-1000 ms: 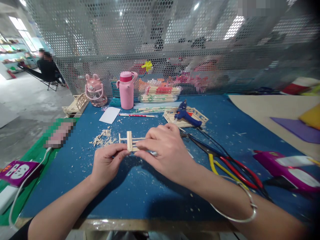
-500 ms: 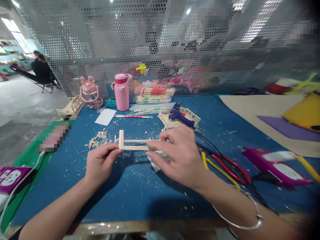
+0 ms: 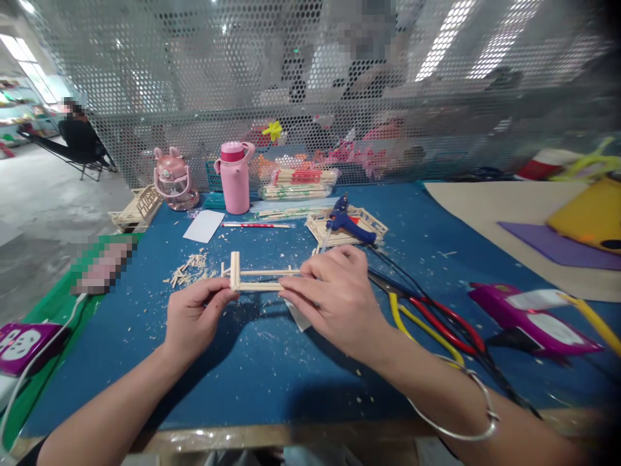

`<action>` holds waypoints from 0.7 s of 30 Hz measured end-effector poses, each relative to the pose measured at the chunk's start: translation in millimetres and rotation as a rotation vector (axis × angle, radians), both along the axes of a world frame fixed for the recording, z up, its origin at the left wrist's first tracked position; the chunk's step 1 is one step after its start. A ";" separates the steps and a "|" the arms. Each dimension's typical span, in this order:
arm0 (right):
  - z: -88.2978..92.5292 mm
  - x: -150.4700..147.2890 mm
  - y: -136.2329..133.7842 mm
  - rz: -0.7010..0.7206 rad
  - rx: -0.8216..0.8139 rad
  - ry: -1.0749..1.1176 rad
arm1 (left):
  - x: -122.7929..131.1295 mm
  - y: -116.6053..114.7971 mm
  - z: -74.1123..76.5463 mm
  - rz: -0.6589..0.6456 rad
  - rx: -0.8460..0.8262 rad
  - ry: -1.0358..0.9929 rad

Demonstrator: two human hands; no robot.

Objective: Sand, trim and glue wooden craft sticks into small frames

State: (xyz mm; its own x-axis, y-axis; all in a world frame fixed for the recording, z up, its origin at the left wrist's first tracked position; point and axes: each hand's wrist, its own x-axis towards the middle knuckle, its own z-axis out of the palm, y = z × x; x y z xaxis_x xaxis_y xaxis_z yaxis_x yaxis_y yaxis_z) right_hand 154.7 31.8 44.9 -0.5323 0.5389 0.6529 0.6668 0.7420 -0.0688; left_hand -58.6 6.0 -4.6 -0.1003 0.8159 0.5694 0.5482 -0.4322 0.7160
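Note:
A small frame of pale wooden sticks (image 3: 262, 286) is held up over the blue table, between my two hands. My left hand (image 3: 196, 314) pinches its left end, just below a short upright pair of sticks. My right hand (image 3: 334, 294) has thumb and fingers closed on the right part of the long sticks, hiding that end. Behind my right hand, a blue glue gun (image 3: 350, 226) rests on a hexagonal stick-built piece (image 3: 317, 228). A pile of short cut stick bits (image 3: 189, 270) lies beyond my left hand.
Pliers with red handles (image 3: 449, 323), a yellow-handled tool (image 3: 402, 323) and black cables lie right of my right hand. A purple power strip (image 3: 538, 323) stands further right. A pink bottle (image 3: 234, 178), a clear jug (image 3: 175, 184) and bagged sticks (image 3: 298, 184) line the mesh partition.
My right hand has moved slightly left along the frame, and its thumb and fingers have closed on the sticks. My left hand keeps its hold.

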 end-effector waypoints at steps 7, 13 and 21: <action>-3.2 -2.1 0.6 0.005 0.029 0.010 | 0.8 -0.2 1.4 -0.004 0.001 0.015; 10.1 15.6 7.6 -0.032 0.174 0.084 | 0.3 0.1 0.4 -0.001 -0.001 -0.020; 17.9 78.1 47.2 -0.350 -0.348 -0.155 | -3.3 -0.4 3.7 0.076 -0.046 -0.191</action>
State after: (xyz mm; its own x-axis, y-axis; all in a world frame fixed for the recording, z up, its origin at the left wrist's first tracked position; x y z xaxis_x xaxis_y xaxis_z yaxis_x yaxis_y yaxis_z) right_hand 232.8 79.0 62.8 -0.3573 0.8733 0.3311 0.8931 0.4232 -0.1526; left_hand -61.9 5.6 -0.9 -0.2646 0.8267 0.4966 0.4305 -0.3595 0.8279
